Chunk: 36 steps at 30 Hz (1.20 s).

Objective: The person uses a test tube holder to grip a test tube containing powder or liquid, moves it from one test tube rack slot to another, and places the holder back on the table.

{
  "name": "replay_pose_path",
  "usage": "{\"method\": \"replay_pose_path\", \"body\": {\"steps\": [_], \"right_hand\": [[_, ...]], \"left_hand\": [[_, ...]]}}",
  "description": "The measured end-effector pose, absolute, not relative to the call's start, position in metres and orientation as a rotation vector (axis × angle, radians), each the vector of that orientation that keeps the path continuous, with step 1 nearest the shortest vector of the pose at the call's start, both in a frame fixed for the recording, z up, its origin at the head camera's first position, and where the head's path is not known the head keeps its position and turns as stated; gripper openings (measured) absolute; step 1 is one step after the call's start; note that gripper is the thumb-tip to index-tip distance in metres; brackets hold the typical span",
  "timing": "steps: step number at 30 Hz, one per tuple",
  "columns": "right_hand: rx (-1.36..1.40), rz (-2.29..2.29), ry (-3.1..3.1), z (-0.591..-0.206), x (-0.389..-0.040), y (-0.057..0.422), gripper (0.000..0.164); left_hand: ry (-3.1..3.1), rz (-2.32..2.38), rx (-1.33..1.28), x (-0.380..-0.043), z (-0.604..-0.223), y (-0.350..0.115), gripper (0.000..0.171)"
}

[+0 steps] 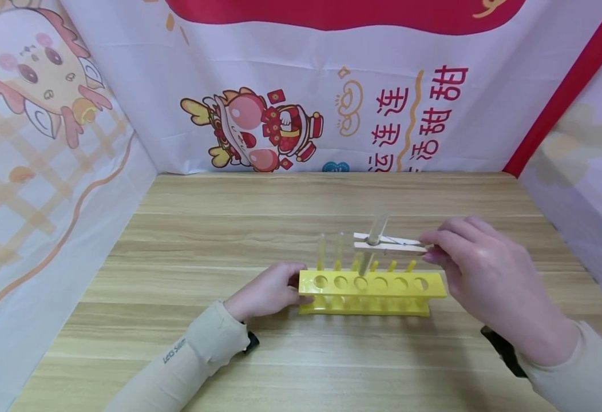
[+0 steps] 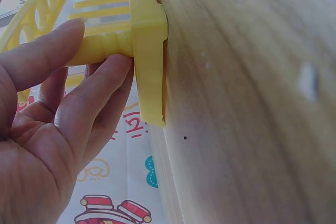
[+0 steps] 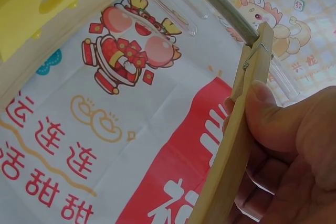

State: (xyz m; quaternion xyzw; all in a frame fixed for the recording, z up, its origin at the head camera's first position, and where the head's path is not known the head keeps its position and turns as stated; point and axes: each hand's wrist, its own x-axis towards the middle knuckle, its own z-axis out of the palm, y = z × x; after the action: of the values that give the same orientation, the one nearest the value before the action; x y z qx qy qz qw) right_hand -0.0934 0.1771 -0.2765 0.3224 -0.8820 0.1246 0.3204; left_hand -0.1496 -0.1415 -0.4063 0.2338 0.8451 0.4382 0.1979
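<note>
A yellow test tube rack (image 1: 373, 291) stands on the table, with round holes along its top bar and a row of pegs behind. My left hand (image 1: 272, 290) grips its left end, thumb and fingers around the yellow end post (image 2: 100, 49). In my right hand (image 1: 486, 277) is a wooden test tube clamp (image 3: 236, 124), pinched toward one end. The clamp's jaws hold a tilted glass test tube (image 1: 378, 227), whose lower part looks greyish. That tube's lower end is over the rack, near the third hole from the left; whether it enters cannot be told.
Two clear test tubes (image 1: 339, 246) stand with rounded ends up on the leftmost pegs; the other pegs (image 1: 411, 266) stick up bare. Wood-grain tabletop (image 1: 218, 217) surrounds the rack. Printed cloth (image 1: 290, 63) hangs behind and at both sides.
</note>
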Motion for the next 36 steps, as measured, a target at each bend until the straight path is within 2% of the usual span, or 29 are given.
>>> {"method": "replay_pose_path", "body": {"steps": [8,22,36], "right_hand": [[0.841,0.313,-2.387,-0.279,-0.093,0.177,0.022],[0.857,0.332,-2.36,-0.289,-0.094,0.176,0.029],[0.853,0.342,-2.414,-0.304,-0.095,0.174,0.029]], "left_hand": [[2.374,1.218,0.65,-0.149,-0.406,-0.142,0.019],[2.371,1.229,0.648,-0.149,-0.406,-0.141,0.02],[2.362,1.233,0.645,-0.15,-0.407,-0.141,0.02]]}}
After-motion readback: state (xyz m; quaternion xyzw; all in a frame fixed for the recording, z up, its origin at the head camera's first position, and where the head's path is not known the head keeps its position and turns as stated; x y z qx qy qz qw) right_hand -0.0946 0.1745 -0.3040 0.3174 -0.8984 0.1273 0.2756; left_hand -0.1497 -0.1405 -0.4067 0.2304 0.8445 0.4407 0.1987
